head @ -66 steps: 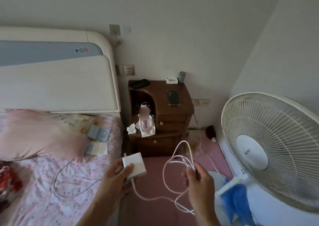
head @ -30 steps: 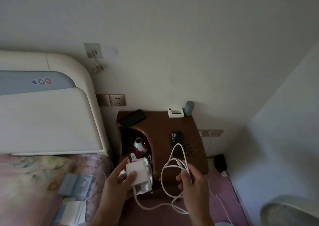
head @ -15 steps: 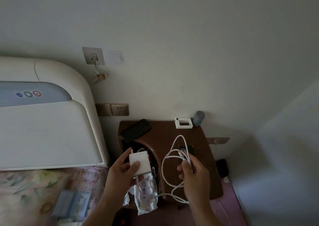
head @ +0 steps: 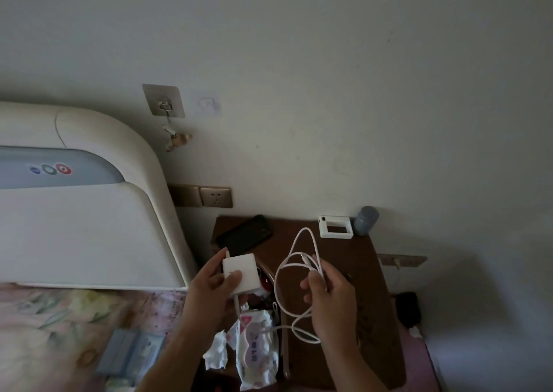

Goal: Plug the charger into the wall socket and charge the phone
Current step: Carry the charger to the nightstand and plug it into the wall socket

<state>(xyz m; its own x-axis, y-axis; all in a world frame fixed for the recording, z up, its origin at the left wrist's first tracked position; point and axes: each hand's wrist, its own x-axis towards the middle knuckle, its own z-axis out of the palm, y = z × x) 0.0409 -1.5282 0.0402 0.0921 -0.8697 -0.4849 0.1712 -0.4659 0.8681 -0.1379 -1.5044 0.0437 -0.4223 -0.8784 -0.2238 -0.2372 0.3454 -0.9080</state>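
Charger brick clamped in left hand grip; wall socket up and slightly left of it, nearer this hand. Right hand grip closed on looped cable.

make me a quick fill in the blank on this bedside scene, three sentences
1. The square white charger block is held in the ____ hand.
2. The right hand holds a looped white ____.
3. The gold wall socket has ____ plugged into it.

Missing words: left; cable; nothing
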